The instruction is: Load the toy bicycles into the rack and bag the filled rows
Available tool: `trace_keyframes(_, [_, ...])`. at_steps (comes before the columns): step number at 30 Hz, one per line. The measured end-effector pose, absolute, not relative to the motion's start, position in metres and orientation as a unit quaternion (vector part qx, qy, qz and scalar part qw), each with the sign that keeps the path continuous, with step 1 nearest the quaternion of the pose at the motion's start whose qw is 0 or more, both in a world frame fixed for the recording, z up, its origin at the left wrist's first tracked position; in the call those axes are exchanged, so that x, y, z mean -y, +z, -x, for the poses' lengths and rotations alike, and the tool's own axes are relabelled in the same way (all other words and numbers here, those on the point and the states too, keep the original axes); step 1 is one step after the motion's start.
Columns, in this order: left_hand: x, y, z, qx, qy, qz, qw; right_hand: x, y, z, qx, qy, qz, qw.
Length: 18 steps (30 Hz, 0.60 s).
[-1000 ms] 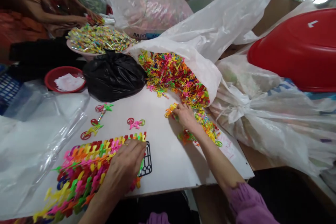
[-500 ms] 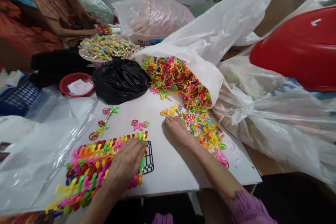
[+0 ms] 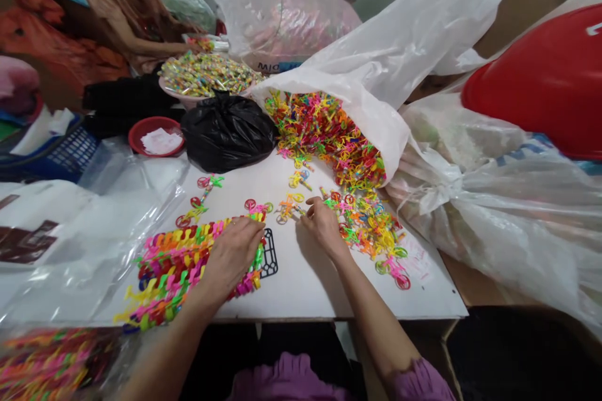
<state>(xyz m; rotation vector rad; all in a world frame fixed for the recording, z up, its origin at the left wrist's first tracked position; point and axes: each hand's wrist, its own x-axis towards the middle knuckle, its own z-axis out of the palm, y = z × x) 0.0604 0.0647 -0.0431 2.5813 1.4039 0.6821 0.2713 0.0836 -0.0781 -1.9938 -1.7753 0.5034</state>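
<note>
Rows of bright plastic toy bicycles (image 3: 181, 266) stand packed on a black plastic rack (image 3: 269, 254), whose bare right end shows. My left hand (image 3: 237, 247) lies over the right part of these rows, its fingers bent together and closed on the toys; its fingertips are partly hidden. To the right, my right hand (image 3: 322, 222) pinches an orange toy bicycle (image 3: 286, 207) with a small striped tube, just above or on the white table. Beside that hand spreads a loose pile of toy bicycles (image 3: 371, 219). A pink toy bicycle (image 3: 258, 206) lies just behind the rack.
An open white sack (image 3: 348, 81) spills more toys (image 3: 324, 131) at the back. Left of it sit a black bag (image 3: 228, 135), a red bowl (image 3: 136, 138) with paper, and a basin of wrapped pieces (image 3: 207, 75). A co-worker (image 3: 136, 25) handles things behind. A red tub (image 3: 536, 81) stands right.
My right hand has drawn the orange toy bicycle left and toward me, away from the pile. My left hand stays on the rows. The view has shifted slightly.
</note>
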Motion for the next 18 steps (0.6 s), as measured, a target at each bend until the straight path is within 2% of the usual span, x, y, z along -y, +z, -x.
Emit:
trace_keyframes(5, [-0.064, -0.043, -0.059, -0.471, 0.204, -0.856, 0.062, -0.063, -0.071, -0.261, 0.57, 0.398, 0.627, 0.352])
trace_keyframes(8, [-0.059, -0.04, -0.06, -0.467, 0.198, -0.859, 0.072, -0.059, -0.061, -0.245, 0.525, 0.455, 0.573, 0.435])
trace_keyframes(13, [-0.053, -0.039, -0.06, -0.465, 0.204, -0.856, 0.093, -0.05, -0.082, -0.221, 0.52, 0.459, 0.589, 0.415])
trace_keyframes(18, [-0.054, -0.037, -0.061, -0.458, 0.194, -0.863, 0.082, -0.054, -0.106, -0.209, 0.499, 0.468, 0.565, 0.461])
